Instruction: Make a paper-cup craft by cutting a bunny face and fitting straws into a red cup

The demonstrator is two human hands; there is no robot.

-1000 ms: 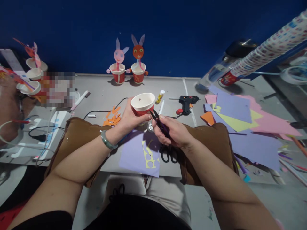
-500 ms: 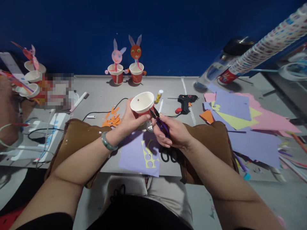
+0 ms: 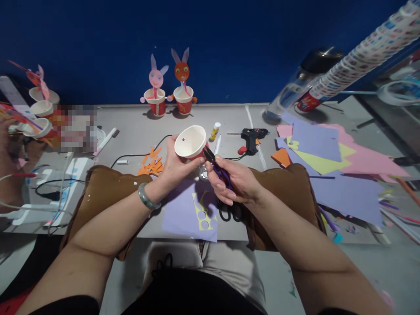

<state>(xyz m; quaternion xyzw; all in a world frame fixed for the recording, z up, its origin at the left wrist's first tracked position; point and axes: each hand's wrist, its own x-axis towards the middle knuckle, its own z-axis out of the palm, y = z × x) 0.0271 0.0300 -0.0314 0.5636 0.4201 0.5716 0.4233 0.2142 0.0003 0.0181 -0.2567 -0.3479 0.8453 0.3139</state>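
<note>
My left hand (image 3: 179,164) is wrapped round a red paper cup (image 3: 191,142), its white mouth tilted up toward me. A small dark hole shows in the cup's inner wall. In my right hand (image 3: 234,179) is a pair of purple-handled pliers (image 3: 219,168), the fingers closed round the handles. The pliers' dark jaws meet the cup's right side near the rim; whether they grip the wall I cannot tell. Below the hands lie purple paper (image 3: 180,214) and a yellow strip (image 3: 202,214) with round cut-outs. Black scissor handles (image 3: 229,213) show under my right hand.
Two cups with rabbit figures (image 3: 156,103) stand at the back. A glue gun (image 3: 252,139), a glue stick (image 3: 215,131) and orange scraps (image 3: 152,162) lie around. Coloured paper (image 3: 316,140) and a long stack of cups (image 3: 361,57) are on the right. A power strip (image 3: 70,183) and another person's arm (image 3: 9,170) are left.
The cup has tipped slightly, and the pliers' jaws have come together at its right side. The whole view has shifted a little.
</note>
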